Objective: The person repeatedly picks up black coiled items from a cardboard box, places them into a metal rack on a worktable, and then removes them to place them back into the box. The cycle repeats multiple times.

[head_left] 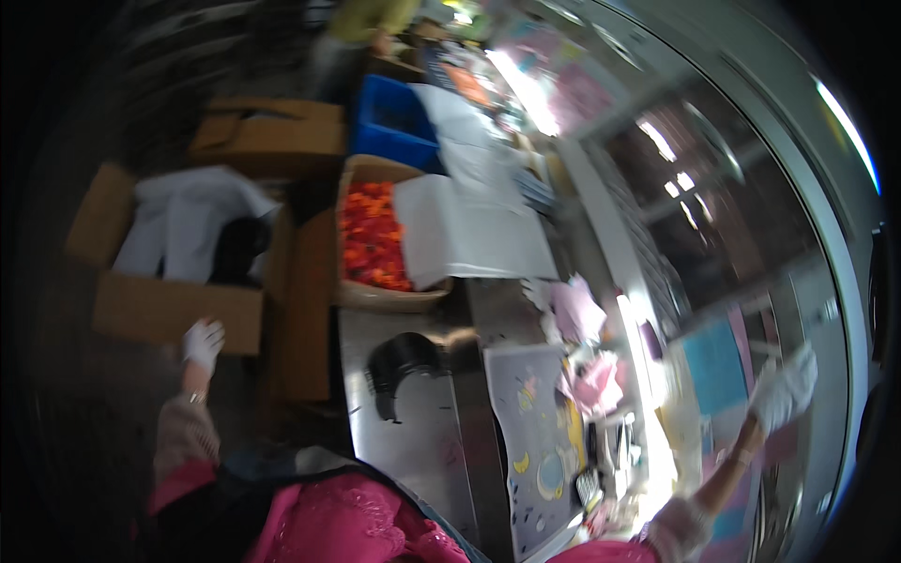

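The left hand [203, 343], in a white glove, is at the near wall of the open box [174, 308] on the left, fingers against the cardboard; whether it grasps the edge or only rests there I cannot tell; in the box lie a white sheet [183, 208] and a black object [242, 246]; the right hand [786, 389], also gloved, is stretched out to the far right, near a blue panel [715, 372], and blur hides whether it grips anything; between the hands, a curved black piece [399, 353] lies on the metal bench [405, 455]; beyond it stands a tub [389, 299] of red and orange pieces [371, 235], with a blue bin [399, 147] farther off; right of the bench is a patterned mat [530, 403], beside a pink bundle [597, 383].
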`<state>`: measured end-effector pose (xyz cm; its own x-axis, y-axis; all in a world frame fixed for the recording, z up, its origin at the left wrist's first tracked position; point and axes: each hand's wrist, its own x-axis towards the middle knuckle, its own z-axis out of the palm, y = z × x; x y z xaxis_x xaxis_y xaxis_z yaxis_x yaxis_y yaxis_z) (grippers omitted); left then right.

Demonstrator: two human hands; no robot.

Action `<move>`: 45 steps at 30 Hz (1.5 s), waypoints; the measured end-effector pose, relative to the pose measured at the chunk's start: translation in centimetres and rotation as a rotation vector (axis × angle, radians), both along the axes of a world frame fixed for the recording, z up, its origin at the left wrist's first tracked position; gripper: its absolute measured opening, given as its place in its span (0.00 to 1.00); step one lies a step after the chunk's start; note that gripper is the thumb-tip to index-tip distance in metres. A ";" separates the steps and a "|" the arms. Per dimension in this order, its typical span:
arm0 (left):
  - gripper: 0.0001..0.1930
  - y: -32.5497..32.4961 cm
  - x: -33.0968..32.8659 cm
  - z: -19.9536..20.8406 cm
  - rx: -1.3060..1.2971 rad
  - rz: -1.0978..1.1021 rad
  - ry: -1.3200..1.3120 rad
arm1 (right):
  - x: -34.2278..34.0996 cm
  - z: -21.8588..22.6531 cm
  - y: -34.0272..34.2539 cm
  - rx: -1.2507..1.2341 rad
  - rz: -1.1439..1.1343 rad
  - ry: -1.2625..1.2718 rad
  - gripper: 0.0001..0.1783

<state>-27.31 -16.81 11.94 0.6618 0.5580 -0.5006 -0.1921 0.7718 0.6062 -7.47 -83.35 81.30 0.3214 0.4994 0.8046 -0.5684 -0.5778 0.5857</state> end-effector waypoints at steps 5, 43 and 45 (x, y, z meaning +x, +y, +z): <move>0.17 -14.7 5.9 6.5 0.107 -0.469 -0.085 | -1.9 -24.0 14.2 0.325 0.756 0.883 0.25; 0.13 10.8 -43.2 -3.6 1.249 -0.716 0.833 | -34.1 -59.2 47.8 1.682 0.325 2.382 0.22; 0.14 6.0 -36.2 -1.3 1.344 -0.792 0.525 | -32.2 -56.3 44.8 2.106 0.391 2.167 0.34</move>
<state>-63.55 -10.85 10.69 0.9008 0.3770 -0.2153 0.4001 -0.5285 0.7487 -39.65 -38.57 25.03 0.6667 0.4197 -0.6159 -0.3931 -0.5041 -0.7690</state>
